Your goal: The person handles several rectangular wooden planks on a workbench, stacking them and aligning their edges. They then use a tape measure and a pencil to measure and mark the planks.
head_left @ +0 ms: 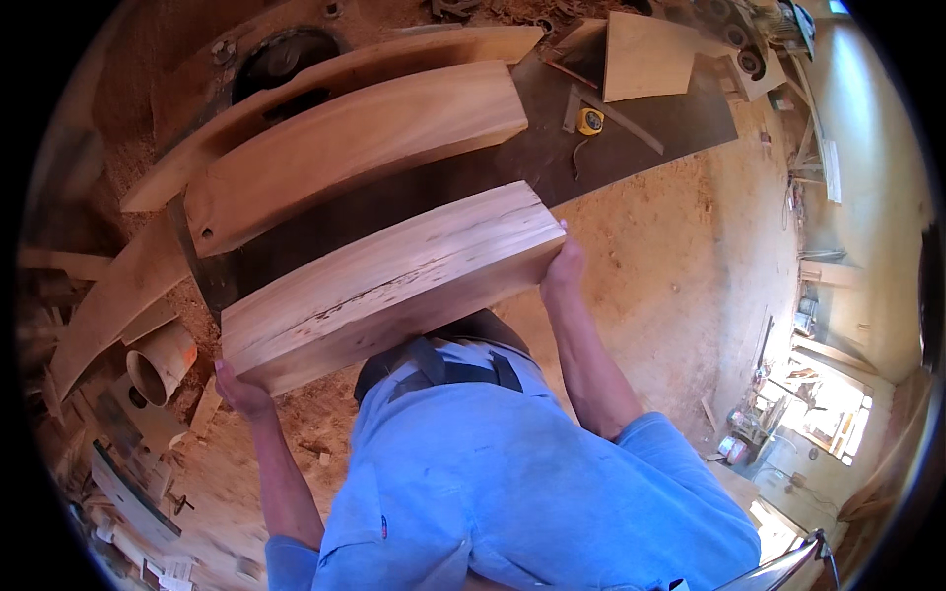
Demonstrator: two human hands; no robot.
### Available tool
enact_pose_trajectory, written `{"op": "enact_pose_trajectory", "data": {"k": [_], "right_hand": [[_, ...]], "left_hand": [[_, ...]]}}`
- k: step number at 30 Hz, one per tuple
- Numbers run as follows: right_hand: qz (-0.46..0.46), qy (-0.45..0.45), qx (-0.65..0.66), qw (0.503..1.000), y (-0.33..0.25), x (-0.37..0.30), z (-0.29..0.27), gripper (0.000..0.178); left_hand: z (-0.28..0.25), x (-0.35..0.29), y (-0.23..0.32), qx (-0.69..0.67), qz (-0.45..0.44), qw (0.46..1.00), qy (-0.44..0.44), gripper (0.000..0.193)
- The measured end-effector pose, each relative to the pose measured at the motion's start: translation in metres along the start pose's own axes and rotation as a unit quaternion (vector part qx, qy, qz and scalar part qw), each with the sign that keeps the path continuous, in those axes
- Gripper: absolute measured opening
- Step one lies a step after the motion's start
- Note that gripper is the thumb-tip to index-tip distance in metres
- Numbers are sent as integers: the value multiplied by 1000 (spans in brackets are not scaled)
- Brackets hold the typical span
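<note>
A thick wooden plank [394, 261] is held in front of my waist, its right end tilted farther away than its left. Dark cracks and small holes run along its pale upper face. My left hand [242, 392] grips the plank's near left end, with most of the fingers hidden. At the opposite end, my right hand [565, 268] is closed around the corner, its fingers partly behind the wood. Just beyond lies another thick board [360, 143] on a dark flat machine table [670, 118].
A yellow tape measure [589, 121] and a metal square [631, 130] lie on the table's right part. Upright wooden panels [650, 59] stand at the back. To the left are a pipe-like cylinder [163, 362] and curved boards [123, 295]. Sawdust covers the floor [641, 246].
</note>
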State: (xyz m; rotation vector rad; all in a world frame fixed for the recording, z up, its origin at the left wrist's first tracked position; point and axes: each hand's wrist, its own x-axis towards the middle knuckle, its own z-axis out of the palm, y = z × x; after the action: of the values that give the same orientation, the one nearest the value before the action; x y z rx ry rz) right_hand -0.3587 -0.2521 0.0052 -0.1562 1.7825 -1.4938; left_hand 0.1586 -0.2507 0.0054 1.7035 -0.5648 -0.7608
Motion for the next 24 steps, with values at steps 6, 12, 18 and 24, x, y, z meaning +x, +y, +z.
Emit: {"op": "enact_pose_trajectory", "data": {"k": [6, 12, 18, 24], "right_hand": [[-19, -58, -17, 998, 14, 10, -7, 42], [0, -113, -92, 989, -3, 10, -6, 42], [-39, -172, -157, 972, -11, 26, -1, 43], [-35, -150, -132, 979, -10, 36, 9, 42]], "left_hand": [[-15, 10, -18, -40, -2, 999, -35, 49], [1, 16, 0, 9, 58, 998, -10, 45], [12, 28, 5, -6, 40, 999, 17, 43], [5, 55, -13, -15, 3, 1000, -8, 53]]}}
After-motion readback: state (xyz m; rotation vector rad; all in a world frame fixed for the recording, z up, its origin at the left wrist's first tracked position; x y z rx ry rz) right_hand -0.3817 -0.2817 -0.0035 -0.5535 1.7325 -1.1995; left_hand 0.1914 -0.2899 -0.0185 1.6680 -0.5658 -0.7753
